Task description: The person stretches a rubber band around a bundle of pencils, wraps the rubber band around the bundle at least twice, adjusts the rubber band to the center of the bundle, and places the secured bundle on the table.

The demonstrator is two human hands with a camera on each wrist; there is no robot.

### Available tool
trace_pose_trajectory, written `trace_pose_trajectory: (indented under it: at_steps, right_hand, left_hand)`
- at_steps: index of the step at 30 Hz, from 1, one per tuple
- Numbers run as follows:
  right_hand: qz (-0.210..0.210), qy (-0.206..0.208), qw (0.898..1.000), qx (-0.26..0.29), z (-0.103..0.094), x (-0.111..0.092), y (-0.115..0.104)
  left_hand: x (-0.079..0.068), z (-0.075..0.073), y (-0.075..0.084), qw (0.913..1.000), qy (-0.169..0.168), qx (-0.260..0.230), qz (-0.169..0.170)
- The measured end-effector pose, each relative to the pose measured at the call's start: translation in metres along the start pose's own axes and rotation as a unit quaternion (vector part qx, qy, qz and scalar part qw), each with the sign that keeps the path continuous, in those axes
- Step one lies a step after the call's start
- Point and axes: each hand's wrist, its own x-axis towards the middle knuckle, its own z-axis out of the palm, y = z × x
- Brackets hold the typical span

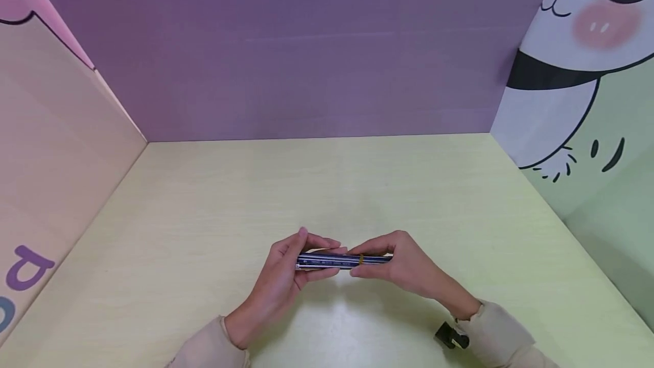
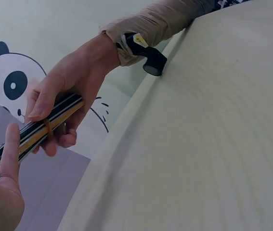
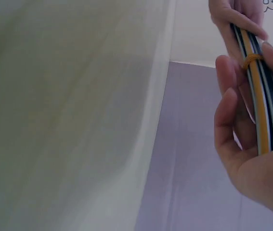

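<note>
A bundle of dark blue striped pencils (image 1: pixel 327 261) lies level between my two hands, just above the table. My left hand (image 1: pixel 284 270) holds one end, its thumb and fingers around the bundle. At the other end my right hand (image 1: pixel 409 263) pinches the pencils between thumb and fingers. A thin yellow-brown rubber band (image 3: pixel 253 58) circles the bundle close to the right fingertips. Yellow-orange strips show among the dark pencils (image 2: pixel 59 115) in both wrist views. The palms hide both ends of the bundle in part.
The pale wooden table (image 1: pixel 230 197) spreads under the hands. A purple panel (image 1: pixel 317 61) stands at the back, with a pink-beige panel (image 1: pixel 56 129) at left and a panda-printed green panel (image 1: pixel 608 186) at right. A small black camera (image 1: pixel 452 335) sits at the right wrist.
</note>
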Motion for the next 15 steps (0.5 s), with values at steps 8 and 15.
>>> trace_pose_trajectory:
  at_steps: [8,15]
  right_hand:
    - [-0.084,0.017,0.985,-0.150,-0.012,-0.006,0.000]
    - [-0.173,0.016,0.940,-0.295,0.005,-0.002,-0.002]
  left_hand:
    - [0.002,-0.004,0.002,1.0000,0.007,-0.005,0.005]
    - [-0.001,0.000,-0.005,0.9987,0.027,-0.038,-0.023]
